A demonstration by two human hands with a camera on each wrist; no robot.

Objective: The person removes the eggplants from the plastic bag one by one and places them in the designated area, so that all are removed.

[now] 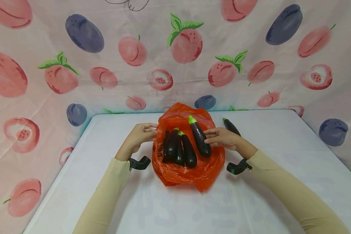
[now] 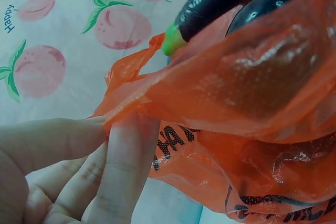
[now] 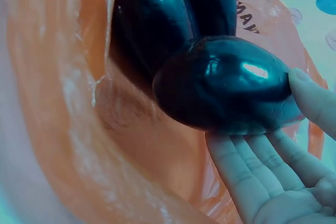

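An orange plastic bag (image 1: 187, 177) lies with its mouth spread on the table, several dark eggplants (image 1: 188, 152) with green stem ends side by side inside. At the bag's left edge, my left hand (image 1: 139, 136) pinches the thin plastic between thumb and fingers. My right hand (image 1: 224, 139) holds another eggplant (image 1: 199, 138) at the right of the bag's opening, its green end pointing away. In the right wrist view, the thumb rests on one side of this glossy eggplant (image 3: 231, 85) and the fingers lie beneath it. Printed lettering shows on the bag in the left wrist view.
One more eggplant (image 1: 231, 126) lies on the white table (image 1: 280, 136) beyond my right hand, partly hidden by it. A fruit-patterned cloth (image 1: 161, 42) hangs behind the table and at its sides. Small black devices (image 1: 139, 163) sit at both wrists.
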